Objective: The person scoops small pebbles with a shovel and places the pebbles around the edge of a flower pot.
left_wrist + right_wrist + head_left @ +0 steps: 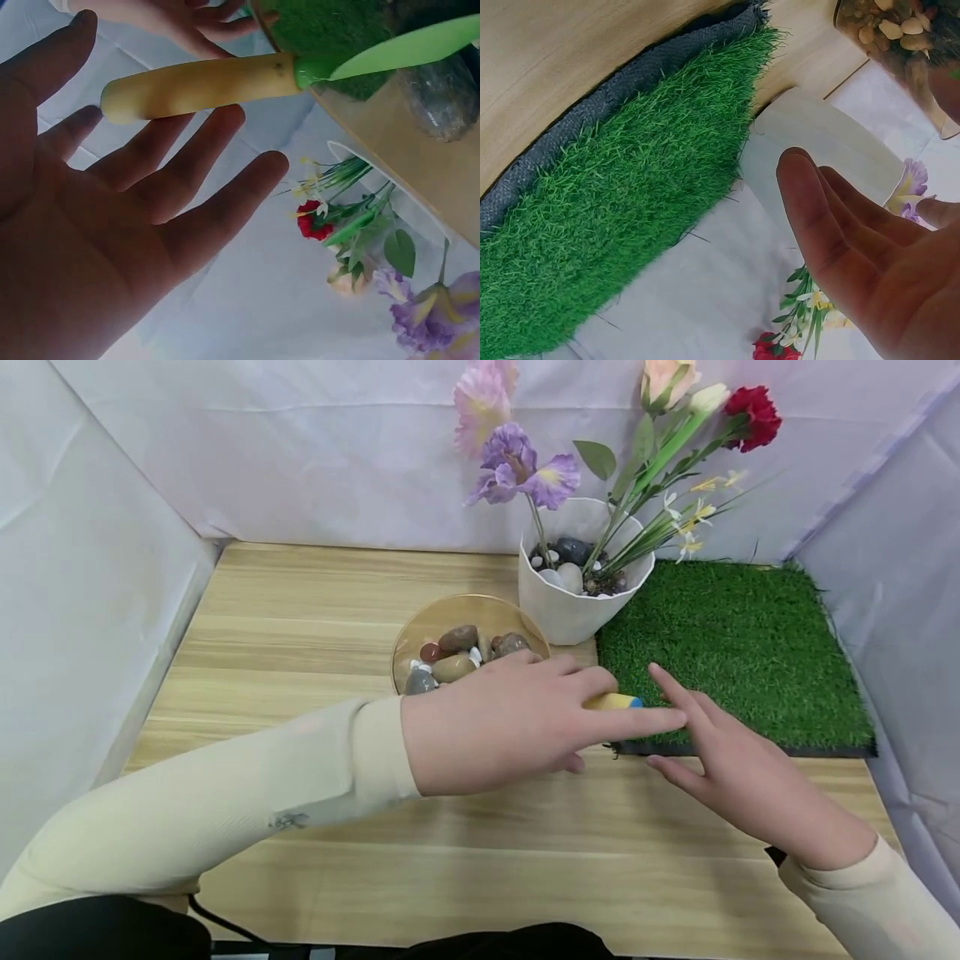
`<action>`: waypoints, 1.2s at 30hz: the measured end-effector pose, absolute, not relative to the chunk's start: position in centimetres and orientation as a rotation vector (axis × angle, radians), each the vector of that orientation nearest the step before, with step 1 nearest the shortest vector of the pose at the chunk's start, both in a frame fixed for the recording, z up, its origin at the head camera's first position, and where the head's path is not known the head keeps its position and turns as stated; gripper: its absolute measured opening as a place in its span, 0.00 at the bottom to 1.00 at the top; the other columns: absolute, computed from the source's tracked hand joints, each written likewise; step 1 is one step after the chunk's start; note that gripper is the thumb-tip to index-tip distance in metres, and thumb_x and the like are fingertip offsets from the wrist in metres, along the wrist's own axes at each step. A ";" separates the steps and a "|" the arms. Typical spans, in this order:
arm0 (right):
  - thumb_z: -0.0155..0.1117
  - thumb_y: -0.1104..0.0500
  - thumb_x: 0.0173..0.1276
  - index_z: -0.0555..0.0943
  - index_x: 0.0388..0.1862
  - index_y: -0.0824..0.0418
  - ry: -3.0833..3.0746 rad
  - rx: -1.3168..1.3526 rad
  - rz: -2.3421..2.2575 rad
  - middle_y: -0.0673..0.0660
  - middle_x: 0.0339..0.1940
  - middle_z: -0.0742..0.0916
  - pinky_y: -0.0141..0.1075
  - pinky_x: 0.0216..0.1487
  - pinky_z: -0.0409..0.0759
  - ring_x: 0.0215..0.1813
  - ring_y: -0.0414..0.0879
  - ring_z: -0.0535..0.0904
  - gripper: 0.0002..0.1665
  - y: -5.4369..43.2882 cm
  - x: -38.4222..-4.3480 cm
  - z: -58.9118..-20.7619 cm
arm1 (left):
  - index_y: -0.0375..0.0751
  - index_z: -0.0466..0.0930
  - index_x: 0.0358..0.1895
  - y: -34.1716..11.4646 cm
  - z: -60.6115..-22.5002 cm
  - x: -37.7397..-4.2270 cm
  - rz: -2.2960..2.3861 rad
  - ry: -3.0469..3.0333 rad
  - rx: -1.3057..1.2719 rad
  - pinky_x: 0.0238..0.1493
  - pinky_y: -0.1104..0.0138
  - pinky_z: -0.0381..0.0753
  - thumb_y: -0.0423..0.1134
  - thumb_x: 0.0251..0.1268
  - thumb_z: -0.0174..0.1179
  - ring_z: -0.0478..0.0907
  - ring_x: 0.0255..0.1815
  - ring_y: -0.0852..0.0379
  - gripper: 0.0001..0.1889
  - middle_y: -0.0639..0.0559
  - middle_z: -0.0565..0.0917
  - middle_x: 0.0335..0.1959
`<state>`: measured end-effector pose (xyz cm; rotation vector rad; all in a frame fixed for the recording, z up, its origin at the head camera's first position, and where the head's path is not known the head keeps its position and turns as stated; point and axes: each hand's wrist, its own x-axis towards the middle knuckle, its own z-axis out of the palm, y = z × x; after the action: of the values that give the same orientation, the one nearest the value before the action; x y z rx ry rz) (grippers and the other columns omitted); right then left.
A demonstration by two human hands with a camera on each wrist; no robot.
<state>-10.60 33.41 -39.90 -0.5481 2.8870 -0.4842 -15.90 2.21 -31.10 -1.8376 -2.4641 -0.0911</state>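
My left hand (510, 722) reaches over the table beside a bowl of stones, its fingers spread and loosely bent. Along those fingers lies the yellow wooden handle (202, 86) of a small garden trowel with a green blade (420, 51); the thumb stands away from it. From above, only the handle's blue-tipped end (611, 702) shows past the knuckles. My right hand (738, 768) is empty, fingers extended, its fingertips close to the left index finger in the head view. The amber see-through bowl (397, 647) holds pebbles of several colours, its near side hidden by my left hand.
Behind the bowl stands a white pot (558, 614) with stones and artificial flowers (517, 468) in it. A mat of artificial grass (742, 652) lies at the right. White cloth (315, 460) encloses the wooden table (300, 602) at the back and sides.
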 end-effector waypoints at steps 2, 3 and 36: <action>0.78 0.53 0.75 0.39 0.93 0.40 2.894 -0.546 -0.483 0.65 0.64 0.81 0.36 0.23 0.72 0.33 0.43 0.80 0.66 33.4 -10.6 -39.9 | 0.67 0.63 0.85 2.2 -31.1 -15.8 -0.069 -2.469 -1.829 0.39 0.61 0.81 0.51 0.78 0.69 0.79 0.55 0.52 0.38 0.55 0.81 0.59; 0.78 0.53 0.75 0.39 0.93 0.40 2.898 -0.547 -0.479 0.65 0.62 0.81 0.37 0.23 0.73 0.35 0.44 0.81 0.66 33.4 -10.7 -39.9 | 0.67 0.66 0.84 2.2 -31.0 -15.7 -0.071 -2.475 -1.823 0.39 0.61 0.82 0.51 0.79 0.69 0.80 0.54 0.52 0.35 0.55 0.82 0.58; 0.73 0.50 0.79 0.43 0.93 0.36 2.828 -0.582 -0.441 0.67 0.69 0.79 0.41 0.27 0.77 0.33 0.38 0.82 0.60 32.5 -11.3 -40.1 | 0.57 0.49 0.89 -9.7 -30.2 -20.3 -0.488 -2.996 -1.023 0.27 0.54 0.82 0.43 0.79 0.69 0.84 0.31 0.50 0.45 0.48 0.88 0.44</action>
<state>-11.35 32.48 -40.15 -0.5819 2.8284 -0.4407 -20.29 -9.69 -30.19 -1.0229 -2.9963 -0.4882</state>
